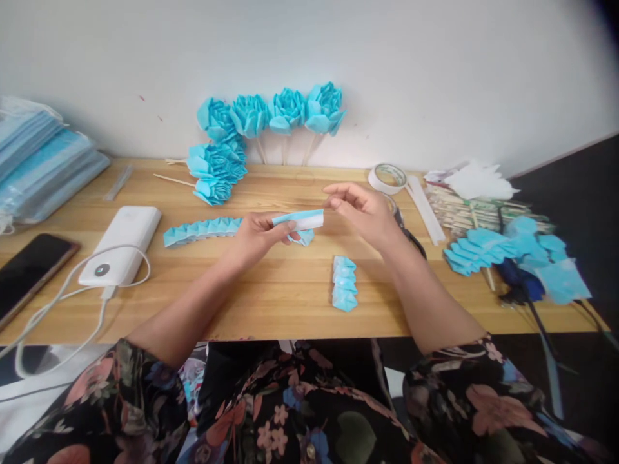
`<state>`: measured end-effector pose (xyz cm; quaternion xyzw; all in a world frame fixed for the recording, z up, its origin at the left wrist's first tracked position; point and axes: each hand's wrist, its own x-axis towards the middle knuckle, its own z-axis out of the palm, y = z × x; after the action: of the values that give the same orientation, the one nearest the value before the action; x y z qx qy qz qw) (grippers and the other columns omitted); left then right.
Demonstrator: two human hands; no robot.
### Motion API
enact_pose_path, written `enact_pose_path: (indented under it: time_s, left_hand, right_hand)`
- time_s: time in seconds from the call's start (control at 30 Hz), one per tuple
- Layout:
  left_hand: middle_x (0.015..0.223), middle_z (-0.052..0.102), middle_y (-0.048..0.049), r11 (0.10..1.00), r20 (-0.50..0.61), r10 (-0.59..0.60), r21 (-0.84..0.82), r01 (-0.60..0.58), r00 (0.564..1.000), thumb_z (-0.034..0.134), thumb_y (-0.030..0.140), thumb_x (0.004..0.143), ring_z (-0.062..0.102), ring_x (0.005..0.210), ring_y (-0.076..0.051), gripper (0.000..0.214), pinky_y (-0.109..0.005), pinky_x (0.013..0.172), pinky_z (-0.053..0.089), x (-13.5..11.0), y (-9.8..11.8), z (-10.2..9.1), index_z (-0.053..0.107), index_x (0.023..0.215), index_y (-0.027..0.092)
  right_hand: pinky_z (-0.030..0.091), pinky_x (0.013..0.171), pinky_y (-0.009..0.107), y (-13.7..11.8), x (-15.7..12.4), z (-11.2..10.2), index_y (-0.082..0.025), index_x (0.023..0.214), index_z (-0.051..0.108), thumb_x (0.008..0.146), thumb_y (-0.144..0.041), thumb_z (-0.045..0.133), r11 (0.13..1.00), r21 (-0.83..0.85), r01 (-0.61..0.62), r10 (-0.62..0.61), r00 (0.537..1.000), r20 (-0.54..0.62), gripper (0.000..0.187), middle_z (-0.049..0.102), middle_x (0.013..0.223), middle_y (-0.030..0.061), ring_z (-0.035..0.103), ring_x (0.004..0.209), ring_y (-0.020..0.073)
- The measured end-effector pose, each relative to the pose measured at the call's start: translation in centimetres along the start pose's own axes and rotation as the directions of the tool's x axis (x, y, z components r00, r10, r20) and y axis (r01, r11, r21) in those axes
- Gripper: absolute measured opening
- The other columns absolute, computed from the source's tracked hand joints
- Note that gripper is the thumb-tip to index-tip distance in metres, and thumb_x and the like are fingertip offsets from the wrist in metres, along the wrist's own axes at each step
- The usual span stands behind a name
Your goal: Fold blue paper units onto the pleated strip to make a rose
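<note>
My left hand [258, 236] is closed on a folded blue-and-white paper strip [302, 220] held above the wooden table [271, 303]. Under the strip, by my fingers, a small blue folded piece [304, 238] shows. My right hand [362, 209] hovers at the strip's right end, fingers curled with the tips close together, and whether it touches the strip is unclear. A pleated blue paper chain [200, 229] lies on the table to the left of my left hand. A short stack of folded blue pieces [344, 283] lies below my right hand.
Blue paper flowers on sticks [271, 115] lean against the wall. A white power bank [122, 243] with cable and a phone [29, 265] lie left, with stacked face masks [43, 164] far left. A tape roll [387, 178], sticks and blue paper scraps [512, 248] lie right.
</note>
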<state>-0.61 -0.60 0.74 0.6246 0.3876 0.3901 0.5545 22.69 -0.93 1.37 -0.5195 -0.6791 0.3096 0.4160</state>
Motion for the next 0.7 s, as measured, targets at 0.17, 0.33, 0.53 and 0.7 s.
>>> enact_pose_path:
  time_s: [0.17,0.33,0.53,0.7]
  left_hand:
    - [0.07,0.074,-0.0025,0.999,0.074,0.033,0.01,-0.034,0.997,0.066,0.022,0.079,0.064,0.065,-0.015,0.014,-0.026,0.067,0.053,-0.3,0.1,0.2,0.079,0.081,0.019]
    - [0.073,0.074,-0.0036,0.984,0.315,0.089,0.117,-0.132,0.945,0.06,0.018,0.077,0.067,0.071,-0.017,0.017,-0.029,0.072,0.052,-0.6,0.5,-0.3,0.075,0.069,0.019]
    - [0.093,0.079,-0.0041,0.861,0.54,0.103,0.372,-0.346,0.836,0.052,0.012,0.077,0.073,0.085,-0.02,0.024,-0.031,0.08,0.053,-1.9,2.3,-1.6,0.073,0.074,0.023]
    - [0.118,0.076,-0.0036,0.746,0.508,0.093,0.534,-0.398,0.857,0.053,0.008,0.073,0.071,0.106,-0.025,0.022,-0.035,0.088,0.055,-3.2,2.5,-1.6,0.067,0.066,0.023]
  right_hand:
    - [0.047,0.066,0.031,-0.8,-1.7,-3.8,-0.022,0.089,0.075,0.083,-0.032,0.064,0.931,-0.366,-0.015,0.118,0.958,0.262,0.016,0.077,0.083,0.0019,0.067,0.072,0.0175]
    - [0.044,0.065,0.03,-0.8,-5.3,-4.9,-0.024,0.088,0.075,0.086,-0.032,0.064,0.804,-0.591,-0.066,0.314,0.891,0.328,0.014,0.079,0.086,0.0006,0.068,0.074,0.0186]
    - [0.04,0.061,0.028,0.4,-7.4,-3.3,-0.022,0.082,0.071,0.085,-0.025,0.066,0.796,-0.604,-0.038,0.255,0.926,0.278,0.006,0.074,0.08,0.0012,0.066,0.072,0.0173]
    - [0.044,0.063,0.028,0.5,-6.5,-3.7,-0.023,0.084,0.069,0.087,-0.03,0.063,0.892,-0.437,-0.121,0.269,0.916,0.296,0.01,0.075,0.079,-0.0011,0.067,0.069,0.0156]
